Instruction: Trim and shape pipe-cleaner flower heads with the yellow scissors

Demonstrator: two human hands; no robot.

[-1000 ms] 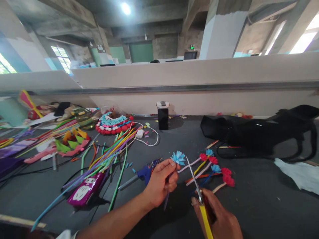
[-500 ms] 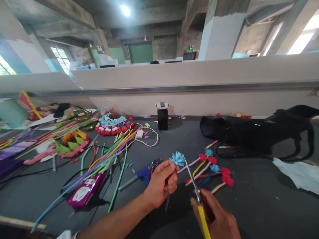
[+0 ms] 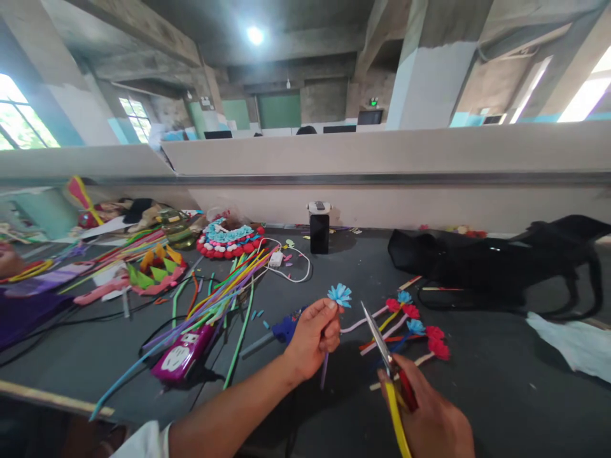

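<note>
Between the thumb and fingers of my left hand [image 3: 312,337] is a blue flower [image 3: 340,294] with fringed petals. Its purple stem [image 3: 324,372] hangs below the fist. My right hand [image 3: 434,413] grips a pair of scissors [image 3: 380,340] with yellow and red handles. The blades point up and away, a short gap to the right of the petals, and look nearly closed. Several red and blue flowers on coloured stems [image 3: 414,326] lie beyond the scissors. A blue glue gun [image 3: 285,329] rests on the table, partly hidden behind my left hand.
Bundled coloured pipe cleaners [image 3: 224,291] and a purple case [image 3: 184,356] lie left. A phone [image 3: 319,233] stands at the back, near a white cable [image 3: 305,277]. A black bag [image 3: 477,267] and pale cloth [image 3: 570,343] lie right. Another person's hand [image 3: 8,261] shows at the left edge.
The scissors have drawn back to the right, away from the blue flower they were against. My left hand still holds the flower. The view has shifted slightly, and another person's hand has appeared far left.
</note>
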